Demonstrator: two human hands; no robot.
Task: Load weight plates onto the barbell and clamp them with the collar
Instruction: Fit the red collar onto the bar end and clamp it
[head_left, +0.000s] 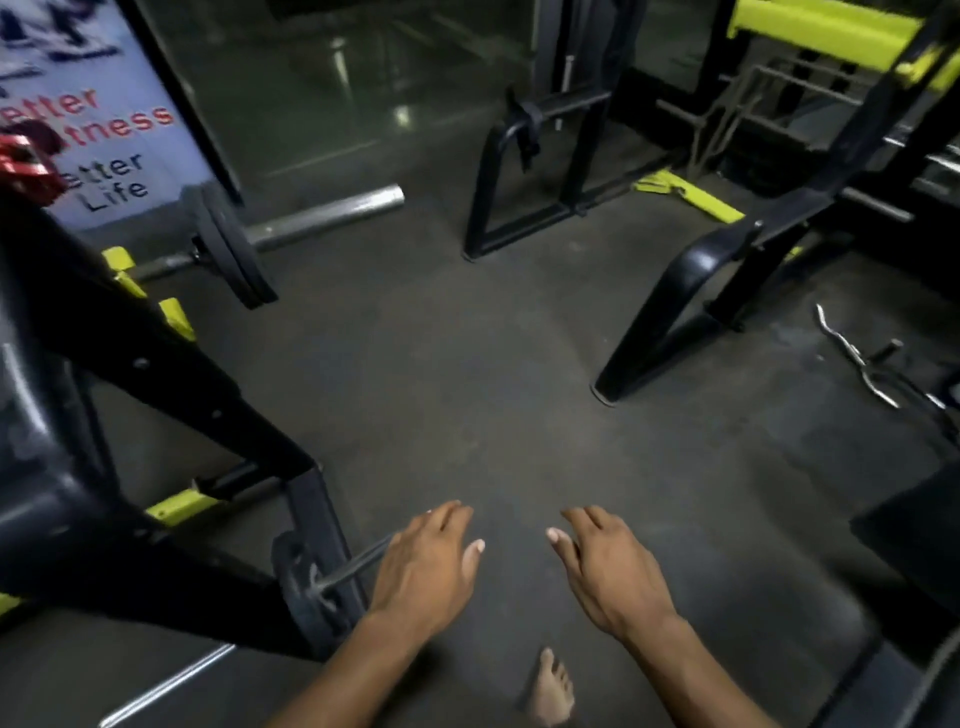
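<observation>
Black plates (236, 249) are seen already seated on the barbell (322, 213), upper left | bare sleeve end left for further loading | left hand (423, 564) and right hand (605, 569) held released, empty, over the floor (467, 389) | red collar (23, 166) possibly at far left.

The poster (88, 119) is cut off at the picture's left edge and partly hidden by a blurred red object (26, 166), so its words read only in part. The left hand (423, 564) covers the near end of a thin peg (353, 566) holding a small plate (306, 587). A bare foot (550, 686) runs off the bottom edge.
</observation>
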